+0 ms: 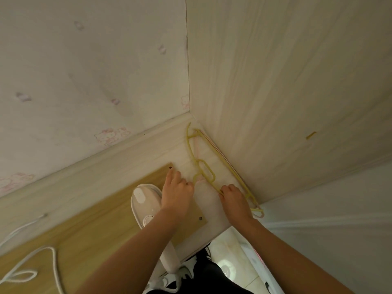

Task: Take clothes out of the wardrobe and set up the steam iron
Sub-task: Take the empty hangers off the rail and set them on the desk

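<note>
Two hands, left hand (177,188) and right hand (234,199), pinch the yellow hanger (204,169) lying on the white garment (209,205) at centre frame. The steam iron (141,201) lies just left. Judged step: unhanging the garment. Next calls for sliding the hanger free.

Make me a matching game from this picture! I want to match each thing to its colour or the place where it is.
Things:
1. hanger
2. steam iron
3. cord
4. right hand

Matches:
A. looped on the wooden surface, lower left
B. yellow
C. pinching the hanger's arm
D. white, next to the left hand

Pairs: 1-B, 2-D, 3-A, 4-C
</note>
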Motion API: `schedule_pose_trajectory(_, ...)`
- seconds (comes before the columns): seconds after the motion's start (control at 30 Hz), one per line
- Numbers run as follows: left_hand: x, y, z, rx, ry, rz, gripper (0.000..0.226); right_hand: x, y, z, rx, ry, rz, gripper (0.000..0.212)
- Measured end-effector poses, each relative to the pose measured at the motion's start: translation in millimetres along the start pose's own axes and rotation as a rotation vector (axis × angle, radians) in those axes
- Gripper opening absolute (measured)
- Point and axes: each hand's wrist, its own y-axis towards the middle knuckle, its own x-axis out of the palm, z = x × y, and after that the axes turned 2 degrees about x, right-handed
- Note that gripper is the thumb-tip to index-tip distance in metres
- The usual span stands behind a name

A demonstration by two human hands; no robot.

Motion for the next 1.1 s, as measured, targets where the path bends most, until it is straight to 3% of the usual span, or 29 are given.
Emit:
schedule_pose_trajectory(0.23, 14, 11, 3, 0.035, -0.018, -0.135, 0.026, 3, 2, 2, -0.043, 0.009, -0.026, 0.012)
schedule_pose_trajectory(0.37, 11, 14, 5, 0.002, -0.037, -0.06, 0.006, 4, 4, 3, -0.041, 0.024, -0.003, 0.006)
schedule_pose_trajectory(0.6, 37, 16, 17, -0.028, -0.06, 0.076, 0.024, 11, 0, 8, -0.046, 0.045, 0.016, 0.017)
schedule_pose_trajectory(0.77, 52, 13, 25, -0.046, -0.185, 0.03, 0.044, 15, -3, 10, -0.059, -0.003, 0.034, 0.016)
schedule_pose_trajectory(0.97, 50, 8, 31, -0.09, -0.246, -0.074, 0.06, 10, -12, 6, -0.128, -0.084, 0.082, 0.05)
schedule_pose_trajectory(1.1, 41, 1, 37, -0.113, -0.216, -0.116, 0.075, 6, -19, 7, -0.116, -0.12, 0.121, 0.06)
